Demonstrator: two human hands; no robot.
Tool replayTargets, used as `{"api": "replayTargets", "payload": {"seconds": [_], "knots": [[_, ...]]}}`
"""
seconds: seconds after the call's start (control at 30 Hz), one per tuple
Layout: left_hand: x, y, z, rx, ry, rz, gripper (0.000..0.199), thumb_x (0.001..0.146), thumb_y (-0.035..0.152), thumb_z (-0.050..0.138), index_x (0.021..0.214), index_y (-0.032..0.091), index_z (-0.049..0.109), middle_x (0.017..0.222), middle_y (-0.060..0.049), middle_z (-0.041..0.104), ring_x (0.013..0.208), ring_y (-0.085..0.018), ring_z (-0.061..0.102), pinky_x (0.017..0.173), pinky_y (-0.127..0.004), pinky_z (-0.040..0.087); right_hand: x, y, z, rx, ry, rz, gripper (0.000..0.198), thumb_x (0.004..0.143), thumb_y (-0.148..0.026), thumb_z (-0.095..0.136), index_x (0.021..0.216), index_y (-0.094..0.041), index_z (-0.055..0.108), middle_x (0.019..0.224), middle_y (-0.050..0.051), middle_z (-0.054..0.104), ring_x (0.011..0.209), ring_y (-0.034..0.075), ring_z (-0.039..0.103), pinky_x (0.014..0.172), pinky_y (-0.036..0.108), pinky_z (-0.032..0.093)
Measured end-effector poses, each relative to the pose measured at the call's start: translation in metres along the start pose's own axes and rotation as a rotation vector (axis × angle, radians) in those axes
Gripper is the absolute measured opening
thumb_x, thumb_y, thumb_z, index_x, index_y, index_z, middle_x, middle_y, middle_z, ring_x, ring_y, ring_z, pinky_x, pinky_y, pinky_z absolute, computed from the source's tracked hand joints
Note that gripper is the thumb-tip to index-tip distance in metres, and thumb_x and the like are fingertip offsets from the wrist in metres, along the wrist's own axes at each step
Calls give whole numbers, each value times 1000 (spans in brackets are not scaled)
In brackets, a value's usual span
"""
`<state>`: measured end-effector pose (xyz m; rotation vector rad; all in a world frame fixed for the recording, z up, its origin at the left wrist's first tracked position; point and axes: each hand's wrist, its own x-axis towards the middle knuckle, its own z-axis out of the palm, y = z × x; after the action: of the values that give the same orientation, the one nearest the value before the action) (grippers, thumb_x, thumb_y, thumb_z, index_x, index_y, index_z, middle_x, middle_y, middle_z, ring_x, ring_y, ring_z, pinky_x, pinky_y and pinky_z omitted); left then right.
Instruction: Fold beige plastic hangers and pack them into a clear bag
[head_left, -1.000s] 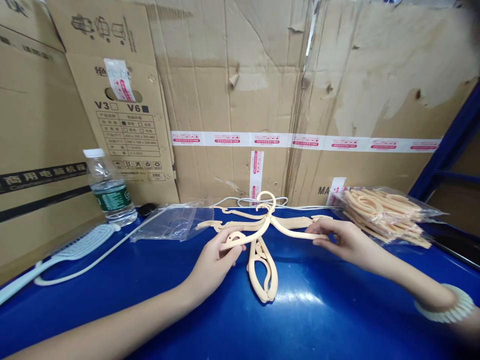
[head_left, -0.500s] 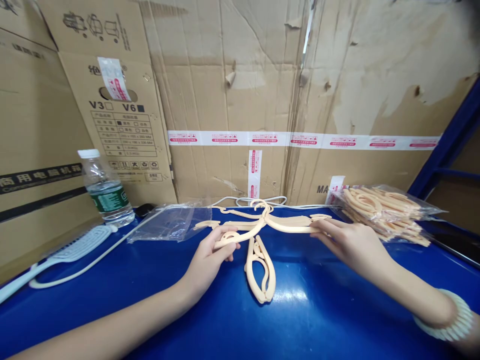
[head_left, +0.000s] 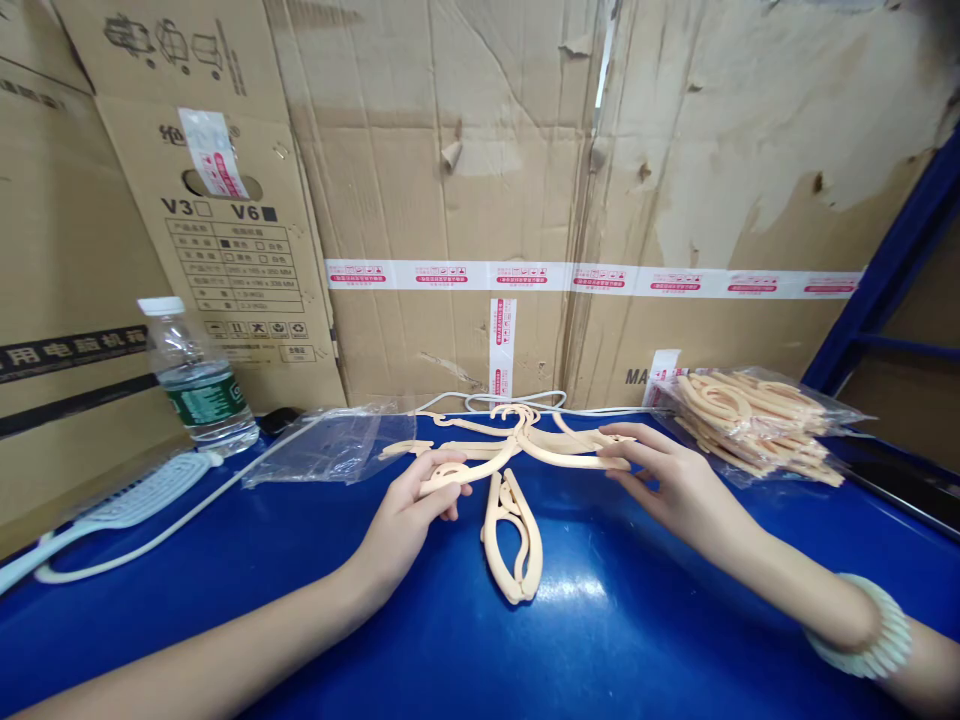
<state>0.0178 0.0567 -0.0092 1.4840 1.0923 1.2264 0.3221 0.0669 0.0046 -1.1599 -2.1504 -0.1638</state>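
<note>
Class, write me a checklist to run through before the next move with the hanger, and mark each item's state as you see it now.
1. Left hand grips one end of the hanger: ok.
2. Right hand has the other end between thumb and fingers: ok.
3. Folded hanger apart from both hands: ok, it lies on the table.
4. Held hanger free of the hangers behind: cannot tell, they overlap in this view.
5. Bottle upright and capped: ok.
6. Brush put away: not ok, it lies at the left.
</note>
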Motion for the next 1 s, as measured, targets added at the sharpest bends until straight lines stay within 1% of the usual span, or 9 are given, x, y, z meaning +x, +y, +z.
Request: {"api": "replayTargets", "payload": {"seconds": [0.07,0.17,0.27,0.33,0.43,0.6,0.77,0.9,1.0], "knots": [[0,0,-1,-23,-10,0,33,75,32,61,104,17,61,80,-2,65,63,-15,54,66,-30,42,0,-1,2,165,-16,84,18,88,-29,52,100,-25,65,124,11,64,92,25,69,68,36,59],[1,-1,-2,-56,-28,7,31,74,29,61,102,17,61,79,-2,65,63,-15,53,65,-30,41,1,-3,4,427,-60,235,26,82,-35,61,105,-23,64,125,12,63,89,24,70,73,38,60],[1,-2,-2,-77,-45,19,29,74,29,61,101,17,61,79,-2,65,64,-15,54,67,-30,40,3,-5,2,604,-123,333,32,77,-40,66,101,-20,63,111,12,68,77,21,70,74,37,59],[1,-3,-2,-68,-45,29,27,78,31,60,101,17,61,79,-2,65,65,-15,54,68,-30,40,5,-5,1,632,-166,359,33,75,-43,68,98,-19,64,101,9,70,70,19,68,69,35,58],[1,-3,-1,-27,-28,37,27,81,36,61,101,17,60,77,-1,64,65,-15,54,69,-30,39,7,-2,-2,612,-201,363,37,74,-49,69,96,-19,66,89,7,71,73,21,66,67,34,55],[-1,-2,0,-1,-3,25,28,80,37,64,99,18,61,72,1,60,66,-15,55,70,-30,39,10,0,-5,660,-196,392,47,68,-60,73,92,-19,68,94,9,70,84,24,66,75,35,53],[0,-5,-2,-59,12,12,29,78,36,66,100,17,62,69,2,59,68,-15,55,73,-30,40,12,-2,-8,772,-137,469,45,63,-56,80,87,-19,72,98,9,72,92,26,65,82,36,51],[0,-6,-3,-143,-12,-32,33,76,36,69,101,16,63,73,0,63,74,-17,59,77,-32,43,11,1,-8,870,-81,522,37,59,-47,85,82,-20,76,94,7,73,86,22,63,76,32,49],[0,-4,-1,-196,-16,-51,36,73,35,74,101,15,63,74,-1,65,74,-17,62,78,-32,46,11,5,-7,936,-70,552,33,58,-42,86,81,-21,77,95,7,73,87,22,62,77,30,48]]}}
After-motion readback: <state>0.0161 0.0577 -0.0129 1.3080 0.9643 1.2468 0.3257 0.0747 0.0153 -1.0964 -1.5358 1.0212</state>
